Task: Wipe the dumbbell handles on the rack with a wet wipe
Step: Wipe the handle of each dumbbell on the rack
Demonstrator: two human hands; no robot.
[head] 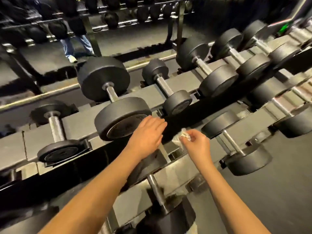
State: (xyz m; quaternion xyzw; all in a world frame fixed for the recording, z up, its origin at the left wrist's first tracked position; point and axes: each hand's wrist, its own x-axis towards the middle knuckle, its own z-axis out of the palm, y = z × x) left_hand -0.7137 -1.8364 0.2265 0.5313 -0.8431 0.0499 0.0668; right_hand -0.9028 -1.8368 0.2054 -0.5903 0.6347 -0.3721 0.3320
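Note:
A tiered grey rack [168, 88] carries black dumbbells with steel handles. My right hand [195, 144] pinches a crumpled whitish wet wipe [179, 138] just above the middle tier. My left hand [146, 134] reaches forward with fingers extended and flat, in front of the face of a big dumbbell [121, 122] on the top tier, above a steel handle [164, 152] of a middle-tier dumbbell. Whether it touches either one I cannot tell. Another handle [156, 191] lies under my left forearm. A smaller dumbbell [165, 85] sits right of the big one.
More dumbbells fill the rack to the right [219, 71] and left [55, 127]. A dumbbell [236, 146] rests on the middle tier at my right. Behind the rack stands a second rack [118, 17], with a person's jeans and white shoe [72, 48] beside it.

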